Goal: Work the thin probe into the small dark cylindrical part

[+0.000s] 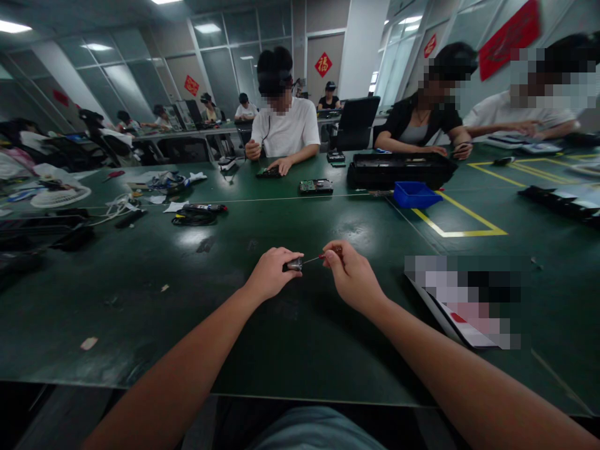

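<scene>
Near the middle of the green table, my left hand [273, 273] pinches a small silver-grey cylinder [295, 265] that looks like a little motor. Thumb and fingers close around its sides, with one end turned to the right. My right hand [349, 272] grips a screwdriver [313, 259] by its handle, mostly hidden in the fingers. A thin shaft with a red part by the handle points left, and its tip reaches the end of the cylinder. Whether the tip touches it, I cannot tell.
Right of my forearm lies a blurred-out flat object [435, 306]. Farther back are a blue bin [416, 194], a long black tray [398, 172], a hard drive [316, 186] and a black coiled cable [199, 215]. A co-worker [285, 128] sits across the table.
</scene>
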A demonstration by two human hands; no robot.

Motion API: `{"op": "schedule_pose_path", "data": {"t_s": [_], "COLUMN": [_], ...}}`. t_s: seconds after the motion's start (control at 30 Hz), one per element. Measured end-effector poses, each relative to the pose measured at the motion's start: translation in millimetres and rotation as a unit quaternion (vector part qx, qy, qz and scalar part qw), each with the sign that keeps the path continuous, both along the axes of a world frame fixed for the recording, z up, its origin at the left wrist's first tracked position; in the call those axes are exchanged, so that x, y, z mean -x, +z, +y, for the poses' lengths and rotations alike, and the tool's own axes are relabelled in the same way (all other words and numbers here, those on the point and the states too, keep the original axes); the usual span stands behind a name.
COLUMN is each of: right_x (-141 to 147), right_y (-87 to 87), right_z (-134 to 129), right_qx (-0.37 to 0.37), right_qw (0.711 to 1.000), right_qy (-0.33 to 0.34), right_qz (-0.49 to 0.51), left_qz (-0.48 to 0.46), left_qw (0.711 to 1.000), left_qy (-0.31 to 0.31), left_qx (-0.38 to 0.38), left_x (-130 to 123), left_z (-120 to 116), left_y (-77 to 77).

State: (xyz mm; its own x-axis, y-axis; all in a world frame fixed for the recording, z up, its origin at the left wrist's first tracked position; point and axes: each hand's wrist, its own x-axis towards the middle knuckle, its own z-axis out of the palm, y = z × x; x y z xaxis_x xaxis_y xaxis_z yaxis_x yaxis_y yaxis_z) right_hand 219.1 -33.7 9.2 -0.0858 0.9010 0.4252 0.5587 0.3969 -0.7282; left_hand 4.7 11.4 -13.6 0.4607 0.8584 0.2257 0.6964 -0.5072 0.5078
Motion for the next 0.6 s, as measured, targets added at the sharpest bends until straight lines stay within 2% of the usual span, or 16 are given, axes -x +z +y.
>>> {"op": "schedule_pose_path", "data": {"t_s": [0.23, 0.6], "right_x": [0, 0], "right_y": [-4.3, -1.1], "right_z": [2, 0], "right_qx": [-0.017, 0.018], "right_qw": [0.999, 0.999], "right_qy": [-0.012, -0.026], "right_qz": [-0.033, -0.006], "left_qz": [-0.002, -0.121], "left_qw": [0.999, 0.985], "left_qy": [0.029, 0.117], "left_qx": [0.015, 0.042], "left_x": [-1, -5], "left_z": [-1, -8], "left_y": [2.2, 14.4]}}
